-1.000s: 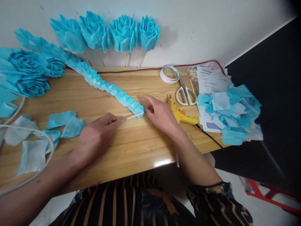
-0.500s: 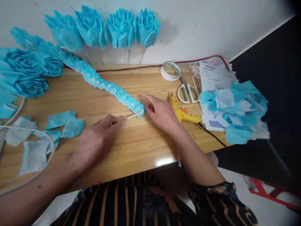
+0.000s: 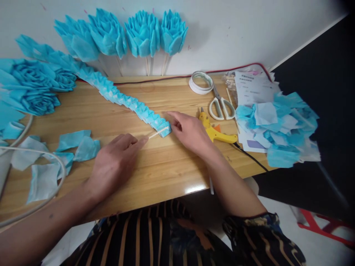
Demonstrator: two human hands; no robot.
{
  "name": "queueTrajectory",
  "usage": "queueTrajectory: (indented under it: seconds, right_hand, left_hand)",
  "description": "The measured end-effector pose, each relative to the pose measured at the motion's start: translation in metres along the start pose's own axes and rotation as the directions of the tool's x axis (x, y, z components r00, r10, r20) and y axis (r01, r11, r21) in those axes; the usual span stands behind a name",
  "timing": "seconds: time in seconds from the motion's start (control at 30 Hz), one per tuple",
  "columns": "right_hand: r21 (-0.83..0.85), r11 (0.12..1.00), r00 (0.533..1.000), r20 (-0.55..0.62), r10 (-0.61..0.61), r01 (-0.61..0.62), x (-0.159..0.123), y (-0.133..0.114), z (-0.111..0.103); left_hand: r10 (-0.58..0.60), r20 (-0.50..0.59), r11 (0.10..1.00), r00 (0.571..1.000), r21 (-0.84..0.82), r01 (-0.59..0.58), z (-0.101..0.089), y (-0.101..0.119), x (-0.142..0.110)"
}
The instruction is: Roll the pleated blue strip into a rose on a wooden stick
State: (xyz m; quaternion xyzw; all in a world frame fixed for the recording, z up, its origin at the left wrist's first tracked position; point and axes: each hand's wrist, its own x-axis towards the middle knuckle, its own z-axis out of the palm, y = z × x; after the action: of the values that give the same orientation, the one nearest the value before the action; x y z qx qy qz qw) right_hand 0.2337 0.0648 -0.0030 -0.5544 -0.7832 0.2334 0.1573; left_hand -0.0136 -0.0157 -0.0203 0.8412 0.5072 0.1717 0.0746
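My left hand [image 3: 115, 159] pinched a wooden stick [image 3: 157, 133], its tip on the pleated blue strip's [image 3: 135, 106] end, beyond those fingers. Whether my curled right hand [image 3: 190, 133] beside it gripped anything, I couldn't tell. Seemingly I was positioning the stick; next needed steadiness.

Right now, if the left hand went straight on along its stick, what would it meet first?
Likely the blue strip, at its near end, with the right hand just beyond; depth is unclear.
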Motion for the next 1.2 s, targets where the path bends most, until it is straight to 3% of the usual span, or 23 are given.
queueTrajectory:
  seconds: [0.2,0.53,0.87,1.2]
  right_hand:
    - [-0.004,1.0,1.0,-0.011,-0.006,0.006,0.0001,0.0015,0.0009]
    - [-0.001,1.0,1.0,-0.015,-0.024,0.024,0.0002,0.0036,0.0025]
    - [-0.018,1.0,1.0,-0.001,-0.008,0.008,0.0004,0.0015,0.0008]
    - [-0.022,1.0,1.0,0.001,-0.01,0.01,0.0013,0.0007,0.0012]
  left_hand:
    - [0.065,-0.03,0.998,0.997,-0.009,-0.065,0.0028,0.0008,-0.0019]
    - [-0.001,0.058,1.0,0.998,-0.018,0.002,0.001,0.0018,-0.004]
    - [0.045,0.031,0.999,0.998,0.005,-0.045,0.0009,0.0017,-0.003]
    - [-0.01,0.11,0.999,0.994,-0.03,0.013,-0.0005,0.0031,0.0022]
